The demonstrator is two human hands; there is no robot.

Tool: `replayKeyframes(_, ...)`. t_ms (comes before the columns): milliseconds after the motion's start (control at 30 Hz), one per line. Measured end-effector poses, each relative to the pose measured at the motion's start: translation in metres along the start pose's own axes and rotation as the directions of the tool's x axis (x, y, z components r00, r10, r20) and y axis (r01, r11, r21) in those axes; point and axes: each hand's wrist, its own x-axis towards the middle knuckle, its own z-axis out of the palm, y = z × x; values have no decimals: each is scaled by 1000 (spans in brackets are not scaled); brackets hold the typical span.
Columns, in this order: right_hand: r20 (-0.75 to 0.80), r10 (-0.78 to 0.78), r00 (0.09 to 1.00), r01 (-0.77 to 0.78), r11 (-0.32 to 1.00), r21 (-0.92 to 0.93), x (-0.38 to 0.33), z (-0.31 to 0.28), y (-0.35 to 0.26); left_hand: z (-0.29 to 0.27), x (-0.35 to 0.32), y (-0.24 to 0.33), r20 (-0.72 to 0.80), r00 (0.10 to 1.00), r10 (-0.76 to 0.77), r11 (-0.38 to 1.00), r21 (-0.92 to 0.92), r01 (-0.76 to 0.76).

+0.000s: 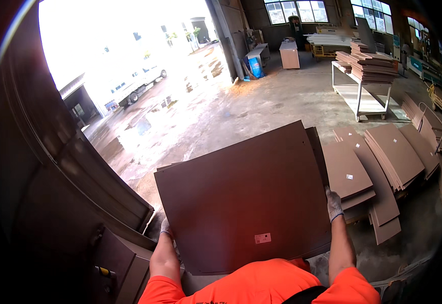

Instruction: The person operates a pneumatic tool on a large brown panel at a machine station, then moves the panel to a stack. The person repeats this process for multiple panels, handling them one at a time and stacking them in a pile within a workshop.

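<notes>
A stack of large brown panels [241,192] is held in front of my body, tilted, with its lower edge close to my orange shirt. A small white label [262,238] sits low on the top panel. At least one more panel edge shows behind it on the right. My left hand [165,226], in a pale glove, grips the left edge; its fingers are mostly hidden behind the panels. On the right edge, my gloved right hand [334,203] closes round the side, its fingers partly out of sight.
Stacks of brown boards [395,154] lean at the right. Beyond them stands a white trolley [361,96] loaded with boards. A big metal door [69,137] is close on my left, with a truck [137,83] outside. More boards [122,263] stand at the lower left.
</notes>
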Motion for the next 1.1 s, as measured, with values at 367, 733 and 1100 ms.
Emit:
replayKeyframes(367, 170, 21, 985, -74, 948, 310, 390, 251, 3, 48, 287, 135, -218, 974, 61, 998, -16, -66)
replayKeyframes(733, 43, 230, 972, -227, 884, 410, 683, 342, 50, 224, 666, 281, -218, 969, 119, 988, 121, -94)
replayKeyframes(1100, -257, 315, 914, -297, 949, 105, 911, 359, -53, 384, 1033, 349, 136, 990, -44, 991, 134, 26)
